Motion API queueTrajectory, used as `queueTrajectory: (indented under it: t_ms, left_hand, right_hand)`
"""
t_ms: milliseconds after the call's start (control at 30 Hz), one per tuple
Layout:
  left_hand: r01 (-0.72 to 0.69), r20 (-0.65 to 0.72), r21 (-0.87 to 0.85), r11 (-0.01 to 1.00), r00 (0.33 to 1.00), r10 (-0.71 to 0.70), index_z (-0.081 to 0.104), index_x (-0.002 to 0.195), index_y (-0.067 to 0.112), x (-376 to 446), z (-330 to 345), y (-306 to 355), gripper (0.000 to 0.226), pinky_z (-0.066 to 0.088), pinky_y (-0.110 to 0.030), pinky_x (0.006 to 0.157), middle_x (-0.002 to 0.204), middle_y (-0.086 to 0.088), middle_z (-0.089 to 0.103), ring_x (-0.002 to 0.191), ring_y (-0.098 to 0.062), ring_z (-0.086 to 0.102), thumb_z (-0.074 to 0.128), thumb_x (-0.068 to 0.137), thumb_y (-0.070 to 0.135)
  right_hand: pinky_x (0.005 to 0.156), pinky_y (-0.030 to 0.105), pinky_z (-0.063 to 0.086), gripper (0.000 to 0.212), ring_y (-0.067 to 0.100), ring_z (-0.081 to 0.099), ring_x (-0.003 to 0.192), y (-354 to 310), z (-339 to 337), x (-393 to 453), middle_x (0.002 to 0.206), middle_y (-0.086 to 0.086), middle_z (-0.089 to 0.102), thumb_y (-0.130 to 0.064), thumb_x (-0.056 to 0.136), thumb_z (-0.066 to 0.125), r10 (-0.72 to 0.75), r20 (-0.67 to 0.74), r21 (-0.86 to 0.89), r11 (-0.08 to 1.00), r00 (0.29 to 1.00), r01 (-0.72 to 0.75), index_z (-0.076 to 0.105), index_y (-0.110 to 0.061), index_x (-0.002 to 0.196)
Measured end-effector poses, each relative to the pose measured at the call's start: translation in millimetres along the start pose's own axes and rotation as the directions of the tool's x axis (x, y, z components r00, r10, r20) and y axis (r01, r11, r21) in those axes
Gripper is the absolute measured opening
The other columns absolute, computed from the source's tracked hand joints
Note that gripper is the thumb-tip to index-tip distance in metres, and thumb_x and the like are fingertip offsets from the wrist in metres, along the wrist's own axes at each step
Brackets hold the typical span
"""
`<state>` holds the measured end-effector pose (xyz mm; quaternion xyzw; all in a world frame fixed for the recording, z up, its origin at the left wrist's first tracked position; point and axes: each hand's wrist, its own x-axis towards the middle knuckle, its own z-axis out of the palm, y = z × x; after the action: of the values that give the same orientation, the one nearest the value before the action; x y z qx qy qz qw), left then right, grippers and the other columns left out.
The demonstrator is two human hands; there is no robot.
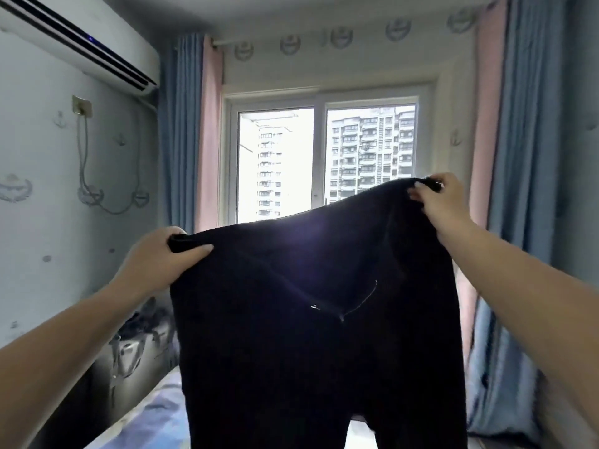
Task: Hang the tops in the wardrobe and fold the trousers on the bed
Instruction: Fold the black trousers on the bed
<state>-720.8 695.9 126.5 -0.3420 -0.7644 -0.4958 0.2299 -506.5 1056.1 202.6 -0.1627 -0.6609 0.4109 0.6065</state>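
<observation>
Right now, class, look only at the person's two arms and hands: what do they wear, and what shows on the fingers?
Both forearms are bare, with no sleeve, watch or bracelet in view. The left hand shows no ring or glove. The right hand is gloveless too, with pale fingernails visible.

Daylight is pouring in through the window (325,163), blowing out the sky and leaving the room dim. The backlit trousers (311,319) are showing almost no detail, with a faint purple flare glowing near their top. Wide-angle distortion is bending the curtains (531,157) and air conditioner (81,43).
</observation>
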Motion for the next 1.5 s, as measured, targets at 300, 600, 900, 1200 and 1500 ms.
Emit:
queueTrajectory:
  t_ms: [300,600,900,1200,1500]
  left_hand:
    - [0.04,0.23,-0.17,0.985,0.973,0.0,0.066,0.073,0.018,-17.7,5.6,21.1,0.021,0.045,-0.02,0.053,0.062,-0.001,0.068,0.054,-0.009,0.063,0.07,0.081,0.036]
    - [0.457,0.404,-0.122,0.881,0.834,-0.376,0.054,0.066,0.012,-137.1,-6.4,-151.8,0.025,0.04,-0.012,0.039,0.044,0.012,0.054,0.04,0.003,0.05,0.067,0.086,0.02]
    - [0.737,0.368,0.265,0.622,0.519,-0.772,0.052,0.07,0.007,-255.8,-49.6,-420.2,0.028,0.056,-0.037,0.06,0.065,-0.011,0.056,0.061,-0.025,0.061,0.069,0.084,0.025]
    - [0.713,0.297,0.519,0.472,0.368,-0.881,0.034,0.056,0.017,-290.7,-106.7,-681.4,0.044,0.034,-0.028,0.052,0.04,0.003,0.042,0.04,-0.018,0.046,0.067,0.082,0.031]
    - [0.63,0.242,0.674,0.386,0.306,-0.921,0.051,0.071,0.013,-320.2,-121.5,-862.1,0.032,0.042,-0.032,0.061,0.067,-0.002,0.061,0.065,-0.022,0.058,0.068,0.083,0.038]
  right_hand:
    - [0.076,0.02,0.049,0.015,0.012,0.065,0.089,-96.9,6.9,41.5,0.096,-0.007,0.065,-0.022,0.077,0.056,-0.221,-0.059,-0.144,0.967,0.974,0.21,0.052,-0.034,0.084]
    - [0.063,0.023,0.04,0.018,0.012,0.058,0.081,20.2,150.8,-89.8,0.082,-0.01,0.061,-0.018,0.075,0.057,0.043,0.283,-0.287,0.957,0.958,0.041,0.055,-0.029,0.09]
    - [0.09,0.036,0.046,0.02,0.028,0.061,0.102,221.5,347.3,-317.1,0.105,0.01,0.067,-0.014,0.08,0.057,0.487,0.45,-0.549,0.812,0.749,-0.198,0.058,-0.02,0.099]
    - [0.083,0.025,0.045,0.023,0.018,0.059,0.094,356.9,571.2,-502.0,0.108,0.006,0.066,-0.013,0.085,0.06,0.682,0.503,-0.685,0.689,0.53,-0.236,0.064,-0.02,0.107]
    - [0.067,0.014,0.041,0.055,0.017,0.056,0.103,438.1,707.5,-626.4,0.137,0.005,0.051,-0.016,0.092,0.055,0.713,0.63,-0.693,0.695,0.309,-0.191,0.036,-0.018,0.144]
